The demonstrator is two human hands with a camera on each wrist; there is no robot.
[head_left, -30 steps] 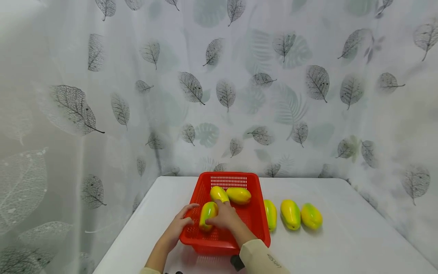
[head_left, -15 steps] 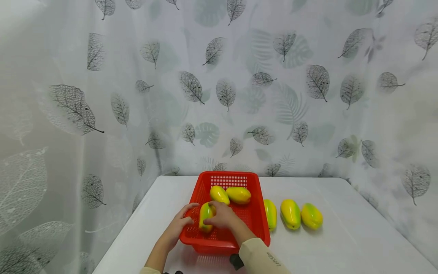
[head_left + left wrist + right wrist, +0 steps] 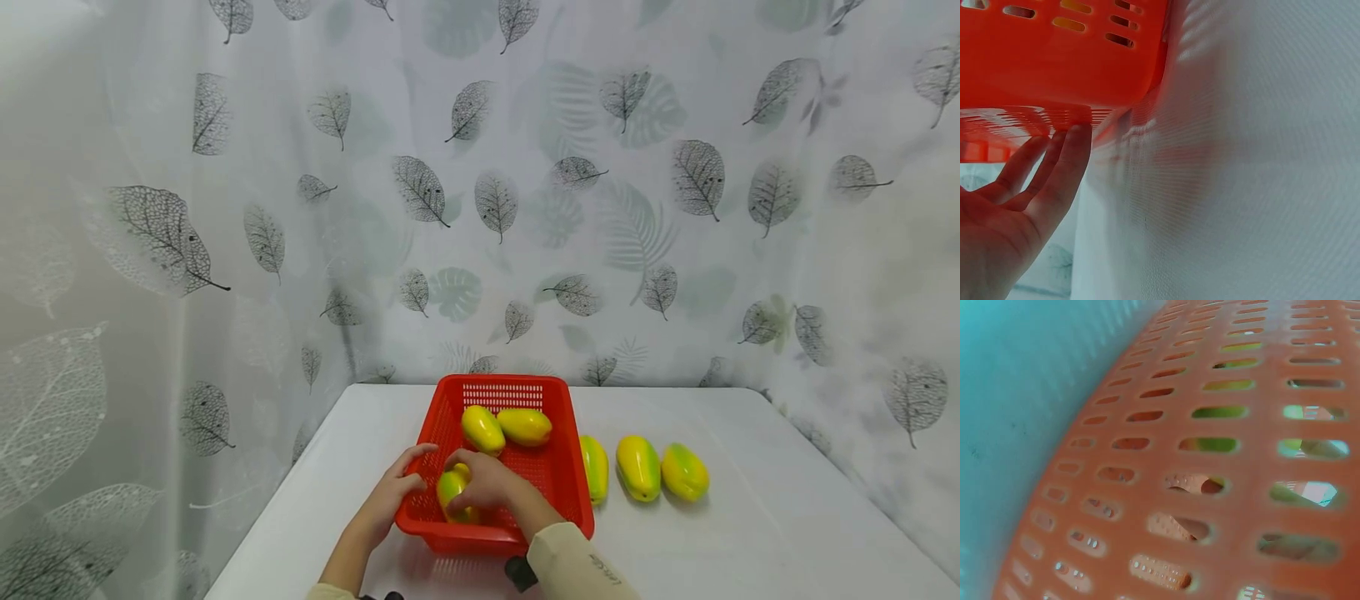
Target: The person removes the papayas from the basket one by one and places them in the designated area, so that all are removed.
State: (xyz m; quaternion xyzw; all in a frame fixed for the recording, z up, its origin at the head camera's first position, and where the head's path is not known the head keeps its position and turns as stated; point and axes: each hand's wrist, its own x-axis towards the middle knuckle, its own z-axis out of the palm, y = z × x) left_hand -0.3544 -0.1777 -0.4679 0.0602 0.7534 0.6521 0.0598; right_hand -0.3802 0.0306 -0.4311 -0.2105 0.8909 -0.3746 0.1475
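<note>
A yellow-green papaya [image 3: 450, 487] lies in the near left part of the red plastic basket [image 3: 551, 492]. My right hand [image 3: 487, 482] reaches over the near side and grips this papaya, thumb on the near side and fingers curled over its far end. Farther back in the basket lie two more papayas, one tilted [image 3: 482, 430] and one lying sideways [image 3: 524, 427]. My left hand [image 3: 390, 493] is at the basket's left side; in the left wrist view its fairly straight fingers [image 3: 1063, 165] touch the slotted wall from outside. The right wrist view shows mostly basket slots, and the hand's grip is hidden there.
Right of the basket, three papayas lie on the white table [image 3: 780, 500]: one against the basket [image 3: 595, 469], one beside it [image 3: 638, 468] and one farther right [image 3: 684, 472]. A leaf-patterned curtain [image 3: 525, 208] hangs behind the table.
The gripped papaya has shifted toward the basket's near side, and the right hand's fingers now sit farther over its end. My left hand and the other papayas have kept their places.
</note>
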